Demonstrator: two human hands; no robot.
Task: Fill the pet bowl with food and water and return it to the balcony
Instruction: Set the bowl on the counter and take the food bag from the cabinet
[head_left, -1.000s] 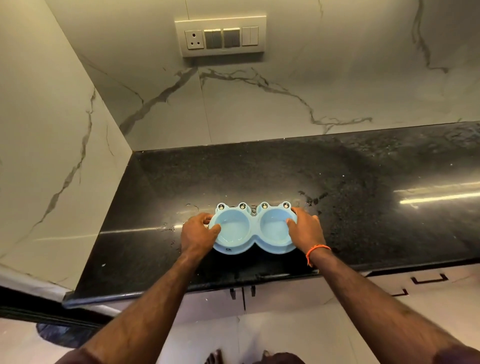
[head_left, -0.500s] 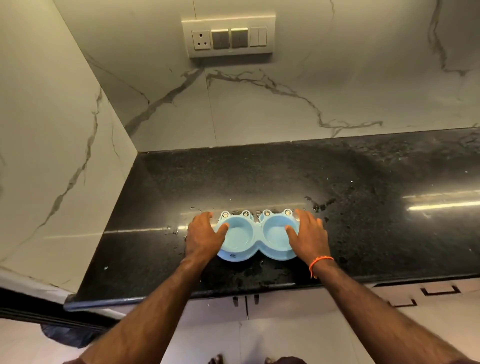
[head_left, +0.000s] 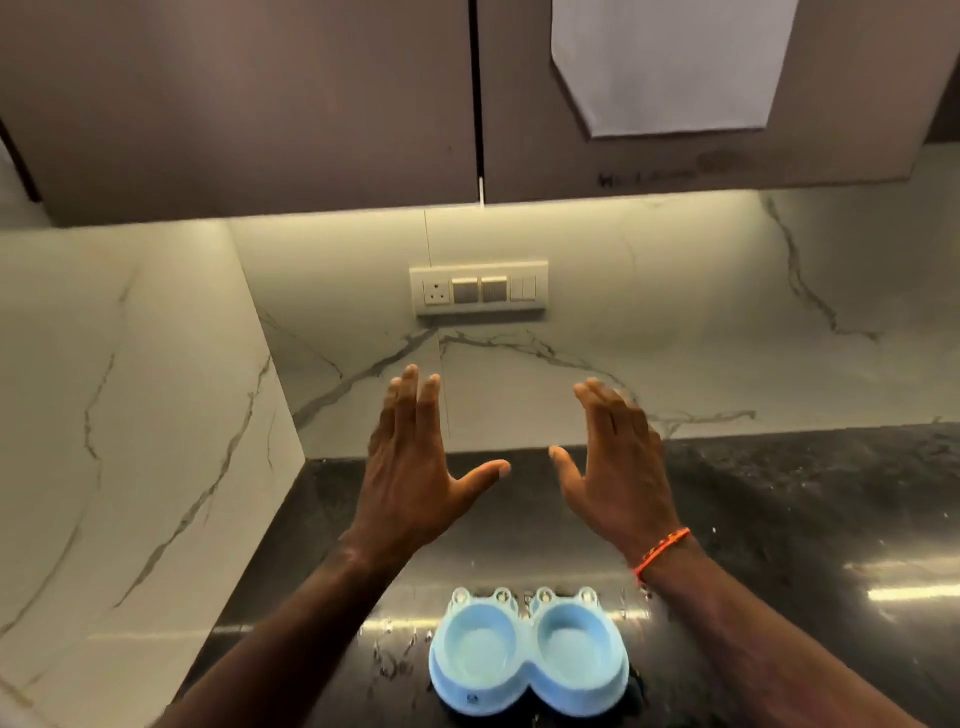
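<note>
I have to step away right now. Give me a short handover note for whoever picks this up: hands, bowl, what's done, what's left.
Left hand: open, raised, holds nothing.
Right hand: open, raised, holds nothing; orange thread on the wrist.
Pet bowl: blue double bowl, sits on the black counter near its front edge, untouched by either hand.
Done: bowl set on the counter. No food shows in either compartment; whether there is any water I cannot tell.
Left: food, water, then carry it back to the balcony.
Both hands point up toward the closed upper cabinets; likely the next stop.
</note>
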